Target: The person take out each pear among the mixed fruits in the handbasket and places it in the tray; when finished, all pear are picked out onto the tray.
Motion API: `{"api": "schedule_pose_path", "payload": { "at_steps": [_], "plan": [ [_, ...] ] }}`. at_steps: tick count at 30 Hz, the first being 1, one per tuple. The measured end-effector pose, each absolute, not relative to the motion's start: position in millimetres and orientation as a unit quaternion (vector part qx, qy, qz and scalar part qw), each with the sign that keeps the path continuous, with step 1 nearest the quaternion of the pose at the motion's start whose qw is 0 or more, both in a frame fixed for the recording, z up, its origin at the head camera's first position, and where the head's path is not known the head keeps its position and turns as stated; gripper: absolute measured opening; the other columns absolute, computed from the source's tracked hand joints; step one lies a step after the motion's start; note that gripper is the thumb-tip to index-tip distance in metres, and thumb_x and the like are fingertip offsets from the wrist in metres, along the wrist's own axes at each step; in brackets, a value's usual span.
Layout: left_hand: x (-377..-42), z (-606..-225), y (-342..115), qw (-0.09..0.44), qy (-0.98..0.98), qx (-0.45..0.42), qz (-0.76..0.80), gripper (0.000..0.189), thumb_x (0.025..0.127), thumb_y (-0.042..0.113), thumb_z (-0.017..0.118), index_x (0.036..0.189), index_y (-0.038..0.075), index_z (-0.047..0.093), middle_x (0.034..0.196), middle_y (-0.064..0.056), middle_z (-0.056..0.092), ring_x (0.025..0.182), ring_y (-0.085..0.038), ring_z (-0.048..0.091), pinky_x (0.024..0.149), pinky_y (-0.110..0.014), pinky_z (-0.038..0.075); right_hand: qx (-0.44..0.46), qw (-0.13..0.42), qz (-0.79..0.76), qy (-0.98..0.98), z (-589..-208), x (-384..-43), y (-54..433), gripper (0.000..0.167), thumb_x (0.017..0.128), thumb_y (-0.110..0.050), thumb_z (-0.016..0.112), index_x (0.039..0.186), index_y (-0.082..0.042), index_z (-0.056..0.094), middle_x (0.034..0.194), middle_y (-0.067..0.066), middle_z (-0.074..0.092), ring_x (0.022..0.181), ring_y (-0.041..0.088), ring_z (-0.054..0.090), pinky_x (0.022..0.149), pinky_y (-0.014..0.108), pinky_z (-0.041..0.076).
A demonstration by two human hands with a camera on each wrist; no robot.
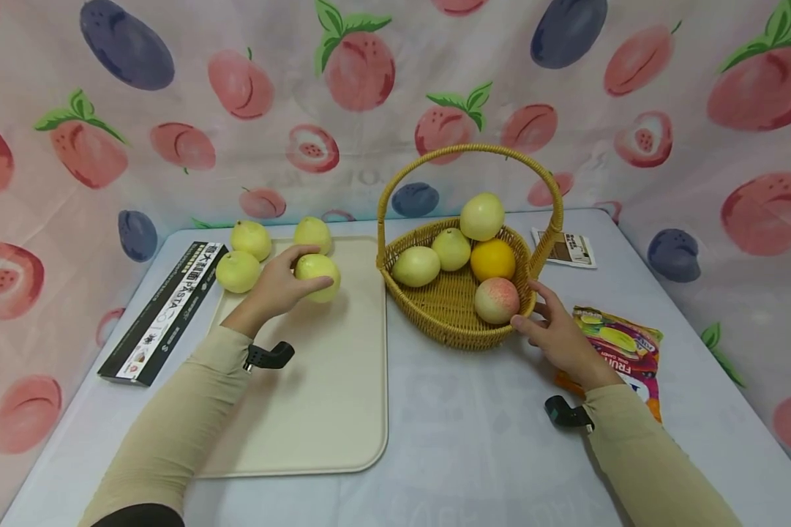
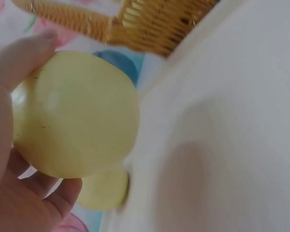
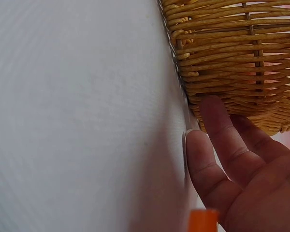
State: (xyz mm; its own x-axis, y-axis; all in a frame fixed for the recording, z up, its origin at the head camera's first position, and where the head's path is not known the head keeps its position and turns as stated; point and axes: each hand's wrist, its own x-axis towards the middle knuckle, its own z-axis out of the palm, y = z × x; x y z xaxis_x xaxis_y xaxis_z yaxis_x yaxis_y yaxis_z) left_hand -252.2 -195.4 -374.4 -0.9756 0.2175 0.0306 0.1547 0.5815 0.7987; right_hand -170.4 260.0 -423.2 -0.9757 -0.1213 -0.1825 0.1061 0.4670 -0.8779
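My left hand (image 1: 279, 282) grips a round yellow-green pear (image 2: 77, 116) between thumb and fingers, above the cream tray (image 1: 329, 410); the pear's shadow falls on the tray. Several more such pears, including one at the far edge (image 1: 312, 233), sit around the tray's back left. To the right stands a wicker basket (image 1: 444, 333) with a tall handle. Inside it lie three yellow-green pears (image 1: 416, 266), an orange (image 1: 492, 260) and a peach (image 1: 497, 300). My right hand (image 1: 563, 340) touches the basket's right side, its fingers (image 3: 227, 140) extended against the weave.
Left of the tray lies a long black pasta box (image 1: 165, 315). A fruit candy bag (image 1: 622, 351) is partly behind the right hand. Behind the basket rests a small white-and-brown packet (image 1: 569, 249). A fruit-printed cloth (image 1: 250, 146) hangs at the table's back.
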Motion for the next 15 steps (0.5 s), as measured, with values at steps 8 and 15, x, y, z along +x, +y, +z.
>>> {"api": "schedule_pose_path", "payload": {
  "at_steps": [8, 15],
  "plan": [
    [-265, -387, -206, 0.02, 0.899, 0.087, 0.428, 0.074, 0.087, 0.037, 0.079, 0.145, 0.004, 0.047, 0.148, -0.018, 0.046, 0.13, -0.034, 0.047, 0.106, -0.05, 0.04, 0.0, 0.115, -0.514, 0.85, -423, -172, 261, 0.092, 0.098, -0.048, 0.061, 0.163, -0.024, 0.0, 0.16, 0.031, 0.016, 0.128, 0.049, 0.046, 0.096, 0.056, 0.049],
    [-272, -392, -209, 0.018, 0.902, 0.074, 0.425, 0.076, 0.086, 0.038, 0.079, 0.145, 0.002, 0.047, 0.148, -0.019, 0.045, 0.133, -0.034, 0.044, 0.109, -0.049, 0.036, -0.004, 0.113, -0.517, 0.848, -425, -172, 261, 0.091, 0.099, -0.047, 0.061, 0.163, -0.024, 0.0, 0.159, 0.031, 0.017, 0.128, 0.049, 0.046, 0.096, 0.056, 0.048]
  ]
}}
